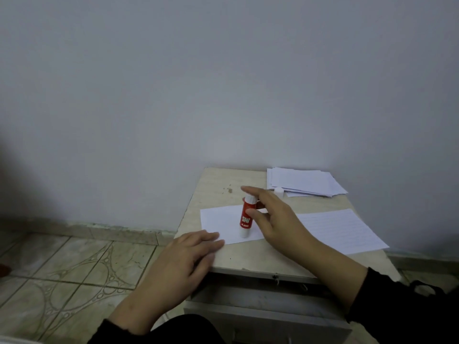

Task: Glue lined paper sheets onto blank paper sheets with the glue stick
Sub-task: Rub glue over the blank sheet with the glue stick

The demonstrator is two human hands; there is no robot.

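Small beige marble-patterned cabinet top point(250, 259) carries all items; lined white paper sheet point(345, 230) lies at its right edge; blank white paper sheet point(218, 219) lies near the front-left corner; loose stack of white paper sheets point(305, 181) sits at the back-right corner, small white cap point(278, 190) touching its front edge; left hand point(183, 254) rests flat, fingers straight, on the blank sheet's front-left corner; right hand point(275, 219) pinches the red-and-white glue stick point(246, 217), upside down, tip on the blank sheet
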